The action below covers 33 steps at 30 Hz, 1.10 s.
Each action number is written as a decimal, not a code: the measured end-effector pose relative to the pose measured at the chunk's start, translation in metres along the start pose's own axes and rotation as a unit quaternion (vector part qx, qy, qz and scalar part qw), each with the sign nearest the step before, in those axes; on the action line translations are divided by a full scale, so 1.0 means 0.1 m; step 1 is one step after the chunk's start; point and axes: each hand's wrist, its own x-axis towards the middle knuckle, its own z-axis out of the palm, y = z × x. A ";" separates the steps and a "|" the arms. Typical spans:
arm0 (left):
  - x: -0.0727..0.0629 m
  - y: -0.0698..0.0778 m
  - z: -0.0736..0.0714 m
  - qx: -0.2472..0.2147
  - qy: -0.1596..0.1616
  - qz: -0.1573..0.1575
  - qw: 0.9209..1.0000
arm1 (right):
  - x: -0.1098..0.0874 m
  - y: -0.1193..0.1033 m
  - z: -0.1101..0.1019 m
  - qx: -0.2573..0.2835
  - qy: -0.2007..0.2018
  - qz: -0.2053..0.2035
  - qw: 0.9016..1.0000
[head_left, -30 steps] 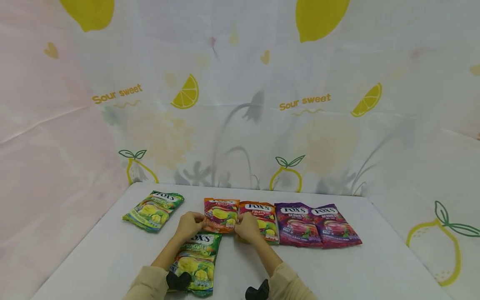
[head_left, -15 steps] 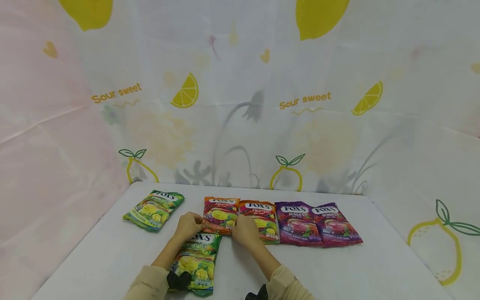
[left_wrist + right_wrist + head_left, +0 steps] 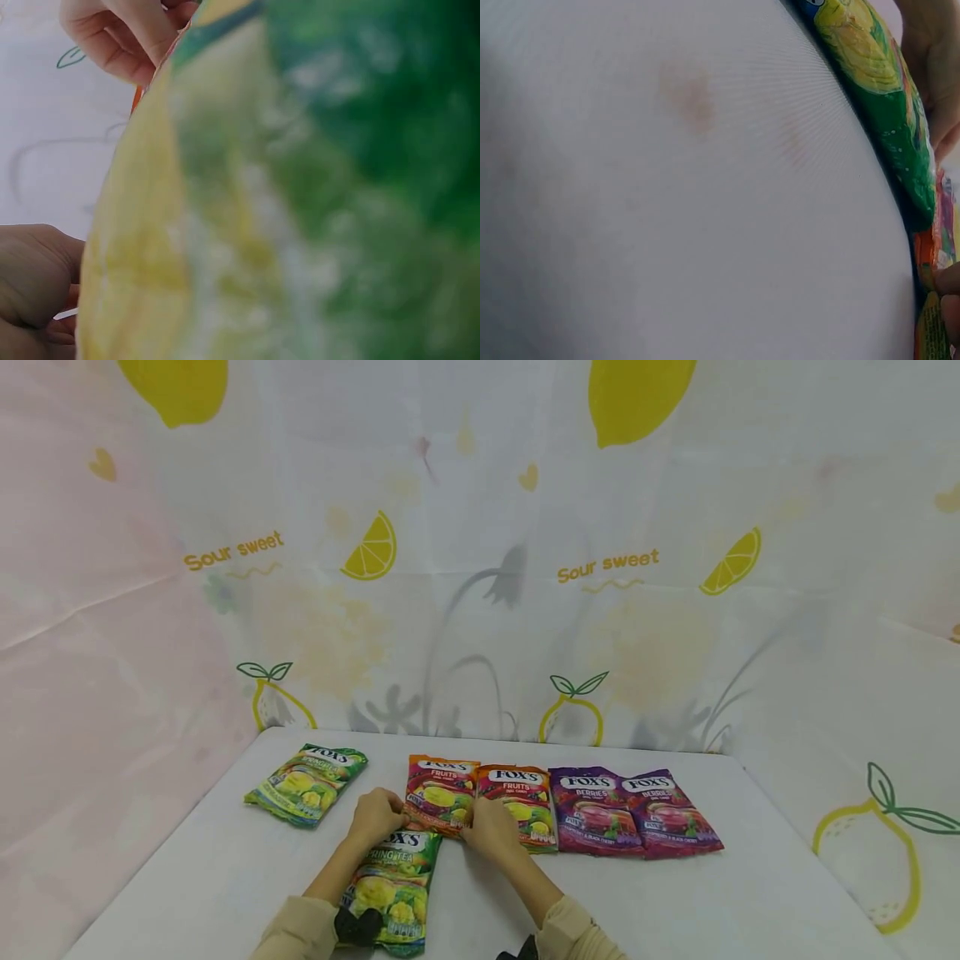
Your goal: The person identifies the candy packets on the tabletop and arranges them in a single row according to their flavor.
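The left orange Fruits candy bag [image 3: 441, 795] lies between my hands on the white table. My left hand [image 3: 377, 818] pinches its lower left corner, and my right hand [image 3: 492, 831] grips its lower right edge. In the right wrist view, my right fingers [image 3: 951, 289] are at the orange bag's edge. A green Spring Tea candy bag [image 3: 393, 893] lies just below the orange one, partly behind my left forearm; its blurred surface fills most of the left wrist view. A second orange Fruits bag [image 3: 534, 822] sits directly right, partly covered by my right hand.
Two purple Berries candy bags [image 3: 596, 814] overlap at the right end of the row. Another green candy bag [image 3: 307, 783] lies tilted at the back left. Behind the table [image 3: 637, 910] hangs a lemon-printed cloth [image 3: 465, 635].
The left orange bag has slid slightly toward me, its lower edge now at the top of the green bag. My right hand has shifted a little left and nearer; my left hand barely moved.
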 end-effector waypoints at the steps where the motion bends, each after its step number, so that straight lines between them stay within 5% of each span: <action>1: 0.00 0.00 0.00 0.003 -0.001 0.001 1.000 | 0.00 0.01 0.00 -0.001 -0.003 -0.003 1.000; 21: -0.18 -0.08 -0.02 -0.045 0.010 0.032 0.998 | 0.02 0.08 0.00 0.029 -0.015 -0.029 0.999; 33: -0.19 -0.05 -0.04 -0.015 0.012 0.042 0.999 | 0.01 0.09 0.01 0.028 -0.025 -0.029 0.999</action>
